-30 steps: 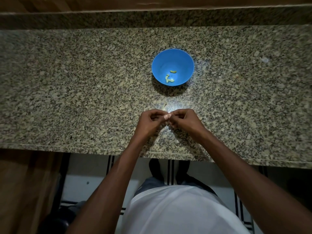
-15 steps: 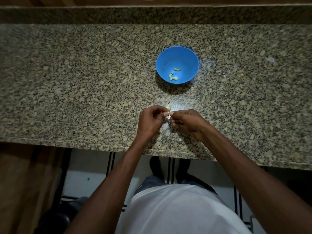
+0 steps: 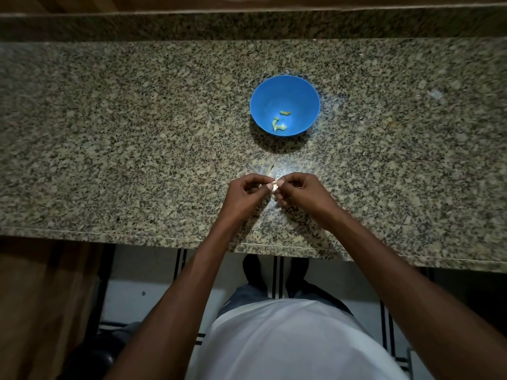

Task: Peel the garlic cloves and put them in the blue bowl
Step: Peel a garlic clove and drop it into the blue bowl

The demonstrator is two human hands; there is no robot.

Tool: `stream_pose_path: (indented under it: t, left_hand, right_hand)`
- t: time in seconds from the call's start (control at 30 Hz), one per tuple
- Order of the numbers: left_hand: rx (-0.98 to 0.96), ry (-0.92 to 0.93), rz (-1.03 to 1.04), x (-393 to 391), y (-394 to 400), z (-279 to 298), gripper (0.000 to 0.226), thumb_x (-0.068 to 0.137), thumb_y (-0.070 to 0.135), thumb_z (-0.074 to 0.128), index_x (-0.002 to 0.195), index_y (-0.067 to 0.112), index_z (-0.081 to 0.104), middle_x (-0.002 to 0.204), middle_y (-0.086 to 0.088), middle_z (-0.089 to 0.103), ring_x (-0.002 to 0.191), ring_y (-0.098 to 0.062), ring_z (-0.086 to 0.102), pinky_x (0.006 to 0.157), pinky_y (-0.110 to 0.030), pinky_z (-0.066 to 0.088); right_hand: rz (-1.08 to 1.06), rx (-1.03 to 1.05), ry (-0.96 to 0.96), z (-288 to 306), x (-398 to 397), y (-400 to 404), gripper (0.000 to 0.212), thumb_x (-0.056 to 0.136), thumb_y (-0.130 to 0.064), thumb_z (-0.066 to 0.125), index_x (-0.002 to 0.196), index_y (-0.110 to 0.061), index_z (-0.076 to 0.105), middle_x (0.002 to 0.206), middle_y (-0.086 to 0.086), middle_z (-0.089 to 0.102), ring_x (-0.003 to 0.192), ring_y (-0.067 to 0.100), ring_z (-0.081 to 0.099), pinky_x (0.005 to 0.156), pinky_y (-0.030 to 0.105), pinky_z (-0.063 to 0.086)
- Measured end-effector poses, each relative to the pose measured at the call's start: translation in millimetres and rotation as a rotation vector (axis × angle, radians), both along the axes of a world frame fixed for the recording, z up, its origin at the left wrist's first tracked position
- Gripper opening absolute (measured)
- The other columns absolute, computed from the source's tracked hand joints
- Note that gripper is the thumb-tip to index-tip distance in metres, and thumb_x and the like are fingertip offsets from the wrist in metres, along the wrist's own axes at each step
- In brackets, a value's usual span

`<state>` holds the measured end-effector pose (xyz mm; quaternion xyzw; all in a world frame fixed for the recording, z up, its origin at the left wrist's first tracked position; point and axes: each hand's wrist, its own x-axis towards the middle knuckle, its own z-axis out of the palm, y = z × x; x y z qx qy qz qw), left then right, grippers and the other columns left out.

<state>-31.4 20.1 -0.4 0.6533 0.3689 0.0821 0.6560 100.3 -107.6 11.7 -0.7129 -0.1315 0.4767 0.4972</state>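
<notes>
A blue bowl stands on the granite counter and holds a few pale yellow peeled garlic cloves. Just in front of it, my left hand and my right hand meet fingertip to fingertip above the counter. Between them they pinch a small pale garlic clove, mostly hidden by the fingers. A thin scrap of garlic skin lies on the counter just beyond the hands.
The counter's front edge runs just below my wrists, with a tiled floor beneath. A raised granite backsplash bounds the far side. A small pale scrap lies at the far right.
Both hands keep working the clove in the same spot with small finger shifts. The camera view drifted slightly, so the bowl sits a little differently in frame.
</notes>
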Motion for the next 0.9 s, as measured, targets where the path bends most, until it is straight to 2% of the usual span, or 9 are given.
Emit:
stream_pose_path:
  t: [0.07,0.13,0.23,0.3,0.4,0.5,0.6,0.7,0.9]
  left_hand:
    - [0.014,0.007,-0.007,-1.4,0.8,1.1,0.012,0.093,0.013,0.078,0.105,0.012,0.08,0.099,0.0,0.08,0.091,-0.01,0.074,0.081,-0.026,0.059]
    - [0.027,0.008,-0.024,-3.0,1.0,0.9,0.015,0.092,0.011,0.078,0.107,0.011,0.08,0.1,0.0,0.08,0.09,-0.007,0.073,0.08,-0.025,0.058]
    - [0.047,0.013,-0.042,-4.6,1.1,-2.2,0.018,0.09,0.009,0.08,0.108,0.01,0.079,0.102,-0.001,0.08,0.096,-0.015,0.075,0.088,-0.035,0.062]
    - [0.057,0.014,-0.043,-4.9,0.5,-3.6,0.018,0.089,0.009,0.081,0.107,0.011,0.079,0.103,-0.001,0.08,0.097,-0.021,0.075,0.091,-0.043,0.063]
    - [0.071,0.024,-0.031,-4.8,-1.7,-4.5,0.018,0.088,0.011,0.082,0.106,0.012,0.079,0.102,0.0,0.08,0.094,-0.022,0.075,0.092,-0.048,0.062]
    - [0.067,0.04,-0.036,-4.8,-2.5,-4.4,0.019,0.087,0.008,0.083,0.106,0.01,0.079,0.1,0.0,0.08,0.095,-0.018,0.075,0.093,-0.046,0.061]
    - [0.048,0.036,-0.041,-4.6,-2.3,-2.2,0.021,0.087,0.017,0.085,0.105,0.011,0.079,0.099,0.001,0.08,0.096,-0.016,0.075,0.092,-0.043,0.062]
    - [0.049,0.006,-0.03,-4.7,-3.1,1.6,0.023,0.09,0.028,0.083,0.105,0.011,0.08,0.098,0.0,0.08,0.096,-0.015,0.076,0.091,-0.039,0.062]
    - [0.044,0.063,0.028,-3.9,0.5,-3.1,0.014,0.097,0.021,0.074,0.105,0.01,0.075,0.094,-0.005,0.079,0.091,-0.018,0.077,0.085,-0.04,0.064]
  right_hand:
    - [0.022,-0.023,-0.059,1.3,-0.3,-0.6,0.014,0.105,-0.013,0.064,0.106,-0.001,0.072,0.083,0.012,0.075,0.068,0.013,0.071,0.064,0.024,0.056]
    - [0.034,-0.038,-0.078,1.9,-0.5,-0.2,0.011,0.104,-0.01,0.065,0.106,-0.001,0.072,0.085,0.012,0.075,0.07,0.012,0.072,0.063,0.023,0.056]
    - [0.043,-0.043,-0.083,-1.1,0.2,1.0,0.008,0.101,-0.009,0.067,0.103,-0.003,0.073,0.088,0.014,0.077,0.079,0.02,0.074,0.074,0.034,0.063]
    - [0.044,-0.043,-0.069,-2.0,-0.5,0.8,0.008,0.101,-0.01,0.068,0.102,-0.004,0.074,0.089,0.016,0.078,0.08,0.021,0.074,0.077,0.038,0.061]
    - [0.025,-0.05,-0.038,-2.4,-1.6,0.6,0.01,0.098,-0.011,0.071,0.104,-0.003,0.074,0.091,0.018,0.078,0.081,0.023,0.073,0.077,0.039,0.061]
    - [0.011,-0.059,-0.019,-1.8,-1.8,1.1,0.011,0.096,-0.011,0.074,0.103,-0.002,0.075,0.086,0.015,0.078,0.078,0.02,0.073,0.075,0.036,0.06]
    - [0.017,-0.066,-0.032,-2.7,-0.9,0.8,0.012,0.096,-0.012,0.074,0.103,-0.002,0.076,0.086,0.015,0.078,0.074,0.017,0.072,0.072,0.032,0.059]
    - [0.026,-0.05,-0.052,-2.3,-1.0,0.5,0.017,0.096,-0.016,0.077,0.102,-0.001,0.076,0.089,0.017,0.079,0.079,0.023,0.076,0.072,0.03,0.062]
    - [0.006,-0.062,-0.076,-7.0,4.7,-1.4,0.017,0.101,-0.019,0.071,0.097,-0.003,0.075,0.085,0.014,0.079,0.085,0.032,0.078,0.082,0.045,0.066]
